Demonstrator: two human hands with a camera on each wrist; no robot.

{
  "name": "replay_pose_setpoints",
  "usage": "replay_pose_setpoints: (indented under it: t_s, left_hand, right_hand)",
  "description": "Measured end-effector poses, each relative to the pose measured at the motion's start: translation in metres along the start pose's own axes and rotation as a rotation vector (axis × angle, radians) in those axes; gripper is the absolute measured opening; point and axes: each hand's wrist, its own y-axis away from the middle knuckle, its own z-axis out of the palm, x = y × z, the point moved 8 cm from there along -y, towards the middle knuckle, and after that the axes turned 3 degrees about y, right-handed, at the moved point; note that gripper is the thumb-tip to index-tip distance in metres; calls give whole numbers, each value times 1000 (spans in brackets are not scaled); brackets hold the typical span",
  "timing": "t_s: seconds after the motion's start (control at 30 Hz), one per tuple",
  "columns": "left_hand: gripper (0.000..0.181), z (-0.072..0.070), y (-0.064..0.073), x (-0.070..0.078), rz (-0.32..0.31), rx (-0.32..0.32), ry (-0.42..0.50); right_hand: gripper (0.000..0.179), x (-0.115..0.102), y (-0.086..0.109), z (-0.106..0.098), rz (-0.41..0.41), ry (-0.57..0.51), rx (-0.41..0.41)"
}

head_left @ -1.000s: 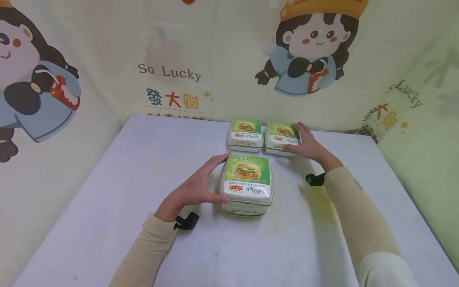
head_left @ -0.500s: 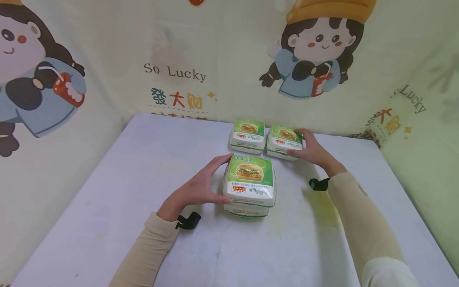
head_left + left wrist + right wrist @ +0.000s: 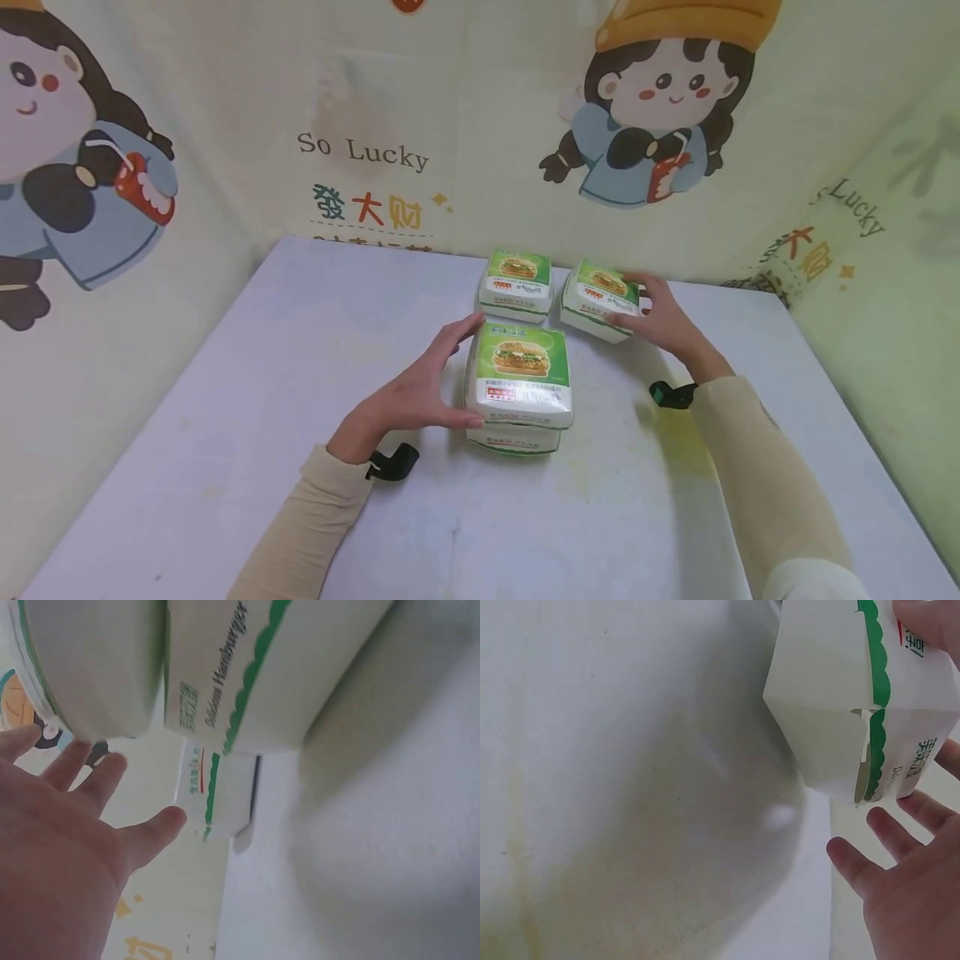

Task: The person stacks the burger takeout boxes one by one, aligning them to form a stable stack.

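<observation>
Two green-and-white burger boxes are stacked mid-table, the upper box (image 3: 521,375) sitting over the lower box (image 3: 513,439). My left hand (image 3: 408,387) spans the upper box's left side, thumb at the front corner and fingers at the back one. In the left wrist view, this hand's (image 3: 67,840) lower fingers are spread beside the stack. Behind and to the right, my right hand (image 3: 663,321) grips another burger box (image 3: 600,300) between thumb and fingers. That box is angled, its near side showing. The right wrist view shows the held box (image 3: 840,712) with a green scalloped seam.
A further burger box (image 3: 516,285) stands at the back, just left of the one in my right hand. The white table (image 3: 337,333) meets a printed cloth wall (image 3: 487,183) at its back edge.
My right hand has drawn its box slightly toward me and away from the neighbouring box, turning it. The left hand stays at the stack, its fingers shifting slightly.
</observation>
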Motion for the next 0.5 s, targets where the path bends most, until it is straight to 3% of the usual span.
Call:
replay_pose_setpoints:
  t_s: [0.5]
  left_hand:
    - [108, 2, -5, 11, 49, 38, -4]
  right_hand:
    - [79, -7, 24, -15, -66, -92, 75]
